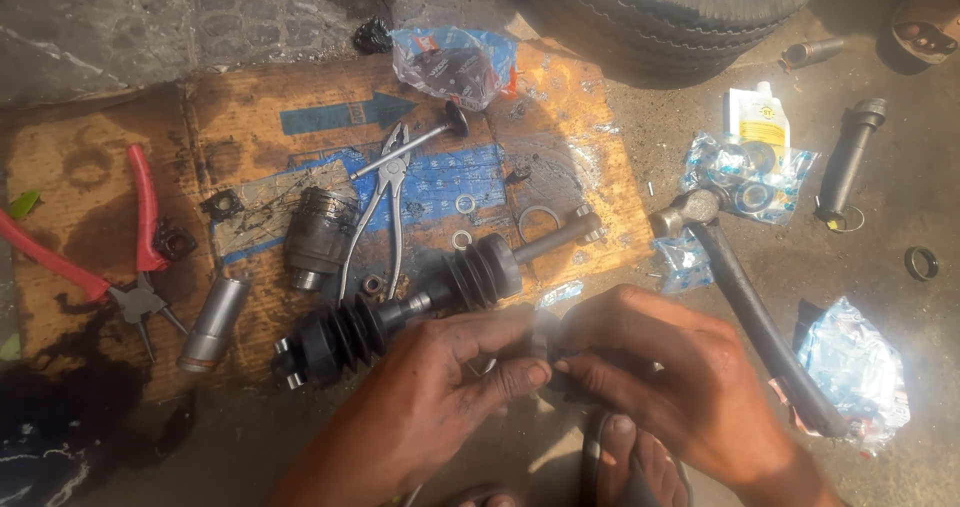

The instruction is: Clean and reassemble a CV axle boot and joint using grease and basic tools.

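Note:
My left hand (450,377) and my right hand (660,367) meet at the bottom middle, both closed on a small dark part (553,352) that my fingers mostly hide. Just beyond them a drive shaft (440,287) with two black ribbed rubber boots lies slantwise on a greasy cardboard sheet (90,177). A metal joint housing (318,235) and grey pliers (385,202) lie behind the shaft.
Red-handled snips (120,237) and a metal sleeve (212,322) lie left. A hammer (745,297) with a black handle lies right, among clear plastic bags (745,177), a grease sachet (757,117) and a black tube (848,157). A tyre (660,12) stands at the back. My sandalled foot (630,457) is below.

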